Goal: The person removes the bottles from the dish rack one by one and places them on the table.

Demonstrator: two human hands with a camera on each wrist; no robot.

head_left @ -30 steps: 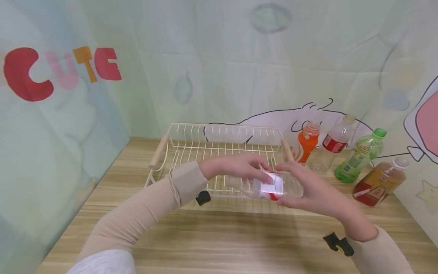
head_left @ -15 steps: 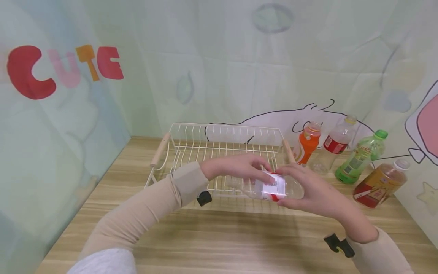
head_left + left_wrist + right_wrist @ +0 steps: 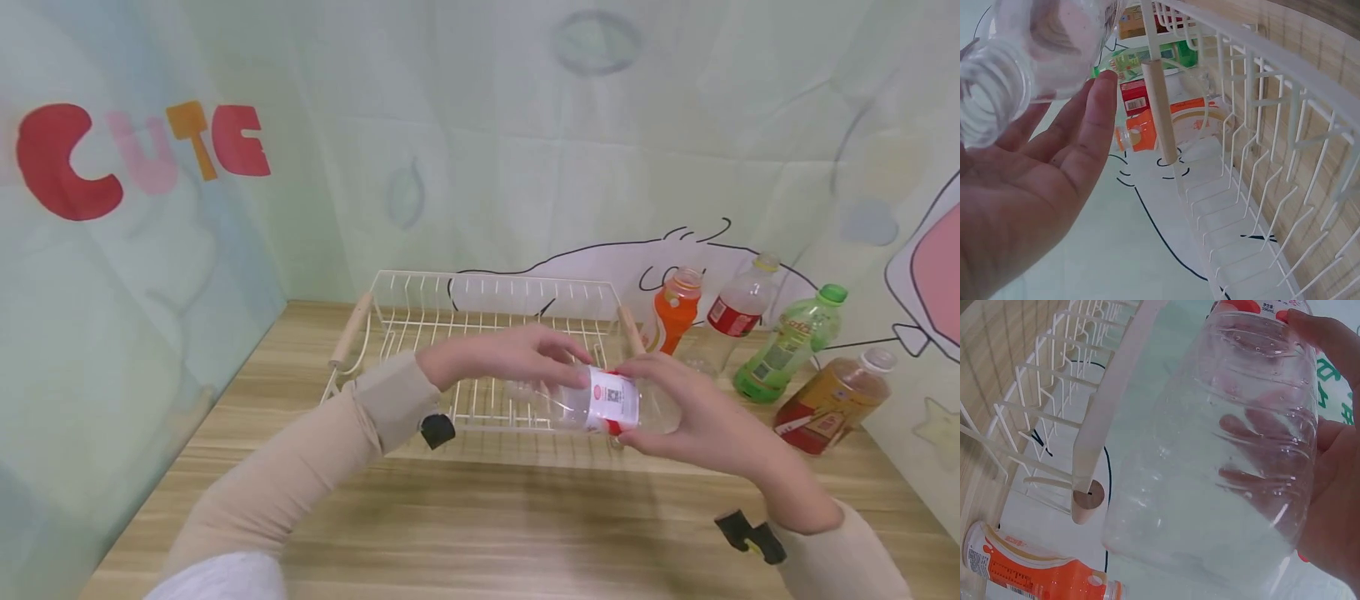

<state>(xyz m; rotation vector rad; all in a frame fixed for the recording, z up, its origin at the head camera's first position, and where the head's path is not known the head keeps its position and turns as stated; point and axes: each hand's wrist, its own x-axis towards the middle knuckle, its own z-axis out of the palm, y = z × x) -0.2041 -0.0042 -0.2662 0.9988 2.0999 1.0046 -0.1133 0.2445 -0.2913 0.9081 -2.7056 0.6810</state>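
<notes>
A clear, uncapped plastic bottle point(image 3: 613, 400) with a white and red label is held on its side above the dish rack's point(image 3: 480, 427) front edge. Around the label and lower body, my right hand point(image 3: 701, 417) grips it between thumb and fingers; the right wrist view shows the fingers behind the clear bottle point(image 3: 1210, 462). The left hand point(image 3: 517, 358) is at the neck end. In the left wrist view, the left hand's point(image 3: 1041, 181) fingers extend fairly straight beside the bottle's bare threaded neck point(image 3: 991, 94); whether they touch it I cannot tell.
Right of the white wire rack with wooden handles stand an orange bottle point(image 3: 675, 308), a clear red-labelled bottle point(image 3: 735, 312), a green bottle point(image 3: 783, 350) and a tea-coloured bottle point(image 3: 832, 400). Patterned cloth point(image 3: 480, 167) hangs behind the wooden table point(image 3: 480, 533).
The bottle has shifted slightly right with the right hand, and more of its label shows. The left hand has drawn a little left, off the label.
</notes>
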